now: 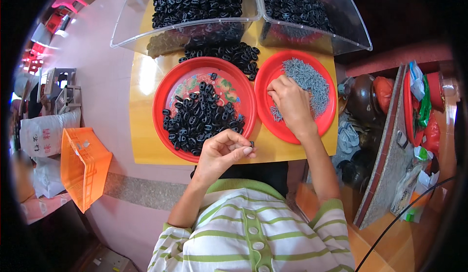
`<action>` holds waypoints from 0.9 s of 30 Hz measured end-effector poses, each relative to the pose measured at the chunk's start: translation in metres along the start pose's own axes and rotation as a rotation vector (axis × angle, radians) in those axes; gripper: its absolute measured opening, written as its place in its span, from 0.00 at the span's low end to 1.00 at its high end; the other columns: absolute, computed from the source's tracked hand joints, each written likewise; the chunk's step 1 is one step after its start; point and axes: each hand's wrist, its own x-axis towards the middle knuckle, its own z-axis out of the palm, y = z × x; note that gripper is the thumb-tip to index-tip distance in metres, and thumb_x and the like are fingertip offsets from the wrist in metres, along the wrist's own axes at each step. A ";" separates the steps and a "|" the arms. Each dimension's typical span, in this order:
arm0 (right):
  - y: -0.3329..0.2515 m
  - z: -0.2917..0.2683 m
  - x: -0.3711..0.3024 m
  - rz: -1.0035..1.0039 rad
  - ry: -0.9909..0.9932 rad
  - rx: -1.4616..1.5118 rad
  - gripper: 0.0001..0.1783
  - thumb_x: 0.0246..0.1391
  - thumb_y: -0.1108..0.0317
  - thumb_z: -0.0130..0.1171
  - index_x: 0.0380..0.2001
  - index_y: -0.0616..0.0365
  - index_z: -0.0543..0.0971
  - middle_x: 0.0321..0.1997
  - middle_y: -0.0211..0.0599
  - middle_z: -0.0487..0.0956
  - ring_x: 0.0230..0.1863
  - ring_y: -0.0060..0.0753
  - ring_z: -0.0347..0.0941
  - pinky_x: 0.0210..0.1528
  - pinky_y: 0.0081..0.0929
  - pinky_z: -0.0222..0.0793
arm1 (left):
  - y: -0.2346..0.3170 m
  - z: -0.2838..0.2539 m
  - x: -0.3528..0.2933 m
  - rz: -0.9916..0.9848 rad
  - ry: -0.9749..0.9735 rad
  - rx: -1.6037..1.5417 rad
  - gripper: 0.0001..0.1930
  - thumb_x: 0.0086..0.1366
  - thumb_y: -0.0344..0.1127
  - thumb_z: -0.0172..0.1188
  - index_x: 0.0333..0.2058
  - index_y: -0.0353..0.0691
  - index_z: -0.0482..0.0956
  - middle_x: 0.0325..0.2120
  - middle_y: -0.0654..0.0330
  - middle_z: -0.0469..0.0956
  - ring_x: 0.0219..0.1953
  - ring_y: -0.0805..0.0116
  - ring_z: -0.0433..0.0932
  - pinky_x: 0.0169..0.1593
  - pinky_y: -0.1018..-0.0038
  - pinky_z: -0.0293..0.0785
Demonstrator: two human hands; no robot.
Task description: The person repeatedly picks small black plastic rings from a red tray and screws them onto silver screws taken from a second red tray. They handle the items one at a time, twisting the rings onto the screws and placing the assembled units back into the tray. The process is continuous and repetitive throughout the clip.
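Observation:
Between the thumb and fingertips of my left hand (222, 154) is a small black plastic piece (252, 144), held near the table's front edge. My right hand (291, 102) is over the red plate (263, 77) on the right, its fingers pinched together among small grey screws (319, 94). Whether a screw is in that pinch is hidden. To the left, a red tray (161, 81) with a fruit pattern holds a heap of black oval pieces (200, 116), each with two holes. My left hand is by this tray's lower right rim.
Two clear plastic bins (185, 27) full of the same black pieces stand at the back of the yellow table (146, 140). Loose black pieces (239, 55) lie in front of them. An orange crate (83, 164) is on the left; a brown jar (363, 96) and bags stand on the right.

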 end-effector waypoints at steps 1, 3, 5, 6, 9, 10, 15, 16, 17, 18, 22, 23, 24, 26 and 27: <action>0.001 0.001 0.002 -0.011 -0.028 -0.040 0.05 0.47 0.71 0.58 0.27 0.59 0.74 0.31 0.38 0.75 0.36 0.42 0.73 0.35 0.38 0.69 | 0.002 0.000 0.002 0.009 0.010 -0.021 0.07 0.58 0.20 0.59 0.36 0.33 0.72 0.32 0.52 0.79 0.35 0.66 0.81 0.41 0.73 0.78; -0.001 0.003 0.006 -0.040 -0.051 -0.114 0.04 0.48 0.72 0.57 0.27 0.59 0.73 0.30 0.41 0.74 0.36 0.43 0.72 0.35 0.40 0.69 | 0.004 -0.001 0.003 0.023 0.041 -0.062 0.10 0.58 0.20 0.58 0.39 0.32 0.72 0.31 0.52 0.80 0.35 0.66 0.81 0.42 0.74 0.78; -0.002 0.004 0.007 -0.075 -0.039 -0.180 0.04 0.48 0.73 0.56 0.27 0.59 0.72 0.29 0.43 0.74 0.35 0.45 0.72 0.35 0.40 0.69 | 0.007 0.001 0.004 0.037 0.060 -0.067 0.17 0.58 0.20 0.58 0.47 0.31 0.71 0.32 0.53 0.80 0.34 0.67 0.81 0.41 0.74 0.77; -0.002 0.003 0.008 -0.092 -0.029 -0.173 0.04 0.49 0.73 0.55 0.27 0.60 0.71 0.29 0.44 0.74 0.35 0.46 0.71 0.35 0.40 0.68 | 0.006 -0.001 0.005 0.028 0.078 -0.047 0.16 0.58 0.21 0.58 0.47 0.31 0.72 0.32 0.53 0.80 0.34 0.67 0.81 0.41 0.74 0.77; -0.003 -0.004 0.007 -0.087 -0.023 -0.081 0.03 0.50 0.75 0.53 0.29 0.62 0.70 0.29 0.46 0.73 0.35 0.47 0.71 0.34 0.40 0.68 | 0.003 -0.009 0.006 0.057 0.126 -0.062 0.10 0.60 0.23 0.57 0.42 0.31 0.74 0.34 0.51 0.80 0.35 0.67 0.81 0.41 0.74 0.78; -0.007 -0.011 0.007 -0.047 -0.037 -0.001 0.03 0.50 0.76 0.53 0.30 0.62 0.70 0.29 0.46 0.73 0.36 0.47 0.72 0.34 0.40 0.68 | 0.003 -0.010 0.007 0.087 0.142 -0.120 0.07 0.61 0.24 0.56 0.38 0.31 0.74 0.35 0.50 0.79 0.36 0.66 0.81 0.42 0.73 0.78; -0.028 -0.023 -0.016 0.131 0.053 0.383 0.05 0.52 0.77 0.53 0.34 0.63 0.73 0.30 0.47 0.75 0.33 0.45 0.73 0.33 0.34 0.68 | 0.013 -0.013 0.008 0.096 0.191 -0.200 0.07 0.63 0.26 0.53 0.40 0.32 0.71 0.36 0.47 0.78 0.38 0.61 0.81 0.44 0.70 0.78; -0.032 -0.022 -0.023 0.140 0.048 0.401 0.05 0.52 0.77 0.54 0.34 0.62 0.74 0.30 0.45 0.75 0.32 0.41 0.74 0.32 0.32 0.68 | 0.015 -0.014 0.009 0.088 0.202 -0.218 0.07 0.64 0.26 0.53 0.40 0.32 0.71 0.36 0.47 0.78 0.39 0.61 0.81 0.44 0.70 0.78; -0.036 -0.021 -0.029 0.150 0.043 0.420 0.05 0.53 0.76 0.55 0.35 0.62 0.75 0.29 0.43 0.76 0.30 0.38 0.75 0.32 0.29 0.68 | 0.016 -0.015 0.009 0.088 0.211 -0.219 0.08 0.64 0.26 0.53 0.41 0.31 0.71 0.37 0.47 0.78 0.39 0.61 0.80 0.45 0.70 0.78; -0.042 -0.021 -0.035 0.231 0.054 0.537 0.05 0.53 0.77 0.55 0.34 0.62 0.76 0.30 0.40 0.76 0.30 0.32 0.74 0.31 0.26 0.68 | 0.017 -0.015 0.011 0.083 0.208 -0.219 0.09 0.64 0.26 0.53 0.42 0.30 0.71 0.38 0.46 0.78 0.40 0.61 0.80 0.46 0.70 0.78; -0.062 -0.015 -0.048 0.349 0.133 0.943 0.04 0.53 0.78 0.57 0.33 0.63 0.77 0.32 0.31 0.76 0.31 0.16 0.70 0.30 0.16 0.67 | 0.013 -0.021 0.010 0.069 0.183 -0.120 0.11 0.63 0.27 0.55 0.44 0.30 0.73 0.36 0.49 0.79 0.37 0.66 0.80 0.43 0.73 0.78; -0.063 -0.014 -0.049 0.326 0.162 1.027 0.04 0.53 0.79 0.57 0.33 0.63 0.77 0.33 0.29 0.76 0.31 0.13 0.69 0.30 0.14 0.66 | 0.012 -0.024 0.008 0.052 0.172 -0.067 0.11 0.63 0.27 0.55 0.44 0.30 0.73 0.35 0.50 0.79 0.36 0.67 0.80 0.42 0.74 0.78; -0.064 -0.013 -0.050 0.327 0.168 1.038 0.04 0.53 0.79 0.57 0.33 0.63 0.77 0.34 0.29 0.76 0.31 0.14 0.69 0.30 0.14 0.66 | 0.013 -0.024 0.008 0.062 0.148 -0.099 0.11 0.63 0.27 0.55 0.44 0.30 0.73 0.34 0.51 0.80 0.36 0.68 0.80 0.42 0.74 0.78; -0.067 -0.013 -0.051 0.329 0.178 1.060 0.03 0.53 0.80 0.57 0.33 0.64 0.77 0.35 0.29 0.75 0.31 0.14 0.69 0.30 0.14 0.66 | 0.016 -0.023 0.005 0.082 0.100 -0.163 0.11 0.63 0.27 0.56 0.43 0.31 0.74 0.32 0.53 0.80 0.34 0.70 0.80 0.41 0.75 0.77; -0.068 -0.012 -0.052 0.351 0.168 1.111 0.03 0.53 0.79 0.57 0.32 0.64 0.77 0.35 0.29 0.75 0.31 0.14 0.69 0.30 0.13 0.66 | 0.017 -0.022 0.005 0.084 0.134 -0.160 0.11 0.62 0.27 0.56 0.43 0.31 0.74 0.32 0.53 0.80 0.34 0.69 0.80 0.41 0.76 0.77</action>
